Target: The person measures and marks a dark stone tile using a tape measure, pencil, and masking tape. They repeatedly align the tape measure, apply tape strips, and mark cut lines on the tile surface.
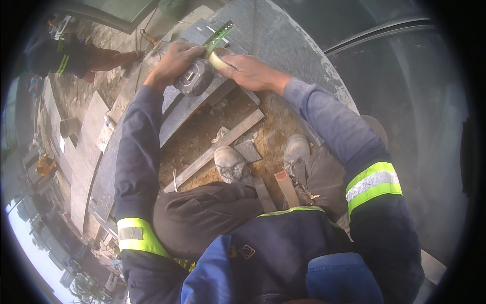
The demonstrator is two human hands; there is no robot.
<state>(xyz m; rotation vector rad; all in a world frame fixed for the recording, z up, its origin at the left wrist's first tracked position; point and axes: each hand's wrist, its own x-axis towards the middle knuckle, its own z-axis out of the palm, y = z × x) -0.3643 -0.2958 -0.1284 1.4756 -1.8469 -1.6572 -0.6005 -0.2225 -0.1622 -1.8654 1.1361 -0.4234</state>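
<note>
My left hand [172, 63] is closed around a grey tape measure [194, 79], its rounded case hanging below the fingers. A short length of its green blade [218, 37] slants up and to the right over a grey stone slab [258, 28]. My right hand [255, 73] grips a roll of pale yellow tape [218, 59] right beside the blade. The two hands are close together above the slabs. My fingers hide part of the blade and of the roll.
A narrow strip [217, 147] lies on the dirt by my shoes [232, 163]. Large dark panels [400, 101] stand at right. Long slabs [86, 162] lie at left, with an orange tool [46, 164] beyond. Another person [66, 55] is bending at upper left.
</note>
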